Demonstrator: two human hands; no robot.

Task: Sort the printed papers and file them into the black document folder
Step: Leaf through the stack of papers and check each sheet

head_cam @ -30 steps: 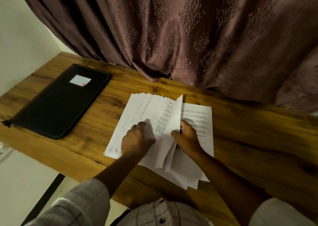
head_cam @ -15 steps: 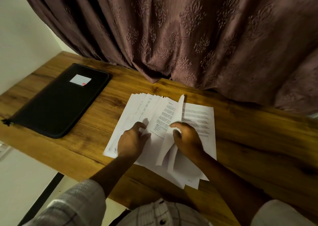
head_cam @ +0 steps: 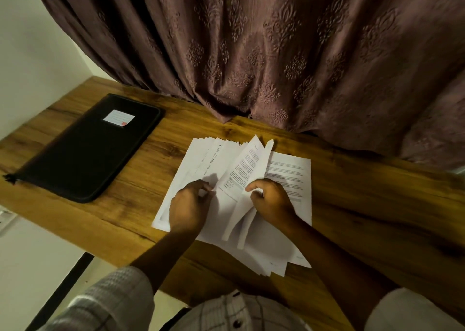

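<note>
Printed papers [head_cam: 289, 177] fanned on worktop [head_cam: 364, 204], sorting under way: right hand [head_cam: 273, 202] pinches raised sheets, left hand [head_cam: 188, 206] grips the fan with curled fingers; black folder [head_cam: 85, 152] closed, apparently nothing filed.

We see a wooden desk [head_cam: 125, 204] with dark grain, a closed black document folder [head_cam: 88, 154] flat at our left, a white label [head_cam: 118, 117] on its cover, printed papers [head_cam: 289, 174] fanned out mid-desk, well apart from it

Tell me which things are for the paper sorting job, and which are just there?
For the job: printed papers, black document folder, left hand and right hand, both on the papers.
Just there: curtain, wooden desk.
</note>
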